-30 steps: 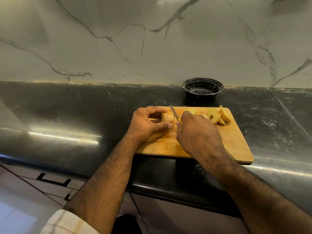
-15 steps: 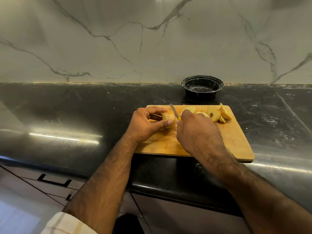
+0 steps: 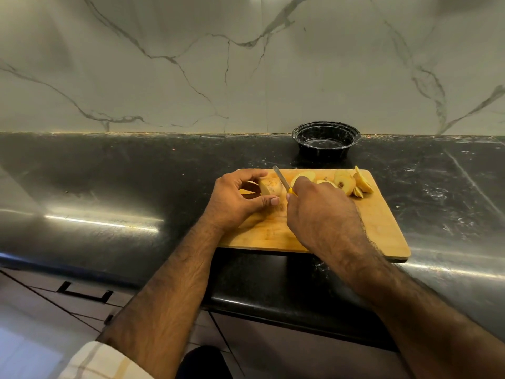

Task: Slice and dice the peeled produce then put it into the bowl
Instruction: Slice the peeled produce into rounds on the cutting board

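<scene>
A veined marble wall (image 3: 191, 64) rises behind a black stone countertop (image 3: 109, 181), where a wooden cutting board (image 3: 377, 228) lies near the front edge. A black bowl (image 3: 325, 139), with nothing visible inside, stands against the wall just beyond the board's far edge. A person's two bare forearms reach in from below, a rolled pale sleeve (image 3: 103, 362) showing at the left elbow. The left hand (image 3: 232, 201) curls round the uncut piece of peeled produce (image 3: 269, 186) at the board's far left, thumb pressed along its near side and fingers arched over the far side. The right hand (image 3: 319, 212) is closed round a knife (image 3: 281, 180) with a yellow handle, most of the handle hidden in the fist; the narrow blade angles up and away, its edge against the produce's right face. Cut slices (image 3: 347, 183) lie in a loose cluster at the board's far right, some leaning on each other. Below the counter, a dark drawer handle (image 3: 84, 292) shows.
</scene>
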A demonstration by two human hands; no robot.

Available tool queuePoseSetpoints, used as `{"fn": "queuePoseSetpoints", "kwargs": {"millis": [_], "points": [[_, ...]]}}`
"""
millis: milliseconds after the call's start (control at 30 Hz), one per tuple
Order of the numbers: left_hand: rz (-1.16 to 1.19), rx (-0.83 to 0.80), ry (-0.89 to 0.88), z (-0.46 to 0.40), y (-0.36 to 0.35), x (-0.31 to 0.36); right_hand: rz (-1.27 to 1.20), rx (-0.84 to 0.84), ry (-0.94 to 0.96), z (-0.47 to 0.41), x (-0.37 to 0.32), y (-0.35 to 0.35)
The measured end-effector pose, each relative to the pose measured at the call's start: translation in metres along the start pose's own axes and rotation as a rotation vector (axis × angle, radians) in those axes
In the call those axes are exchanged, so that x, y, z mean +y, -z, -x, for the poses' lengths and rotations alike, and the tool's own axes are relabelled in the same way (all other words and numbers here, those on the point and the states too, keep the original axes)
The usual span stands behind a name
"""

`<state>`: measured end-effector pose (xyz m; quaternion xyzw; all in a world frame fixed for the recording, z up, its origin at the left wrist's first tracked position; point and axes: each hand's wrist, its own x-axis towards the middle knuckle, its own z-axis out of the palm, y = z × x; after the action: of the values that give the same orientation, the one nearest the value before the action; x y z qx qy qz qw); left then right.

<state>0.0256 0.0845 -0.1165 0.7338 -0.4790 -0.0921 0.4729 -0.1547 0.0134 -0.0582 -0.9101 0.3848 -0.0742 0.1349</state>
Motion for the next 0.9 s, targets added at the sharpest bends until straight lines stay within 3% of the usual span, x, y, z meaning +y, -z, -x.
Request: {"fn": "queuePoseSetpoints", "kwargs": {"millis": [900], "points": [[0.047,0.008,0.015,-0.004,-0.001,-0.004,-0.009,0.009,0.035,0.004,0.004,0.001]]}}
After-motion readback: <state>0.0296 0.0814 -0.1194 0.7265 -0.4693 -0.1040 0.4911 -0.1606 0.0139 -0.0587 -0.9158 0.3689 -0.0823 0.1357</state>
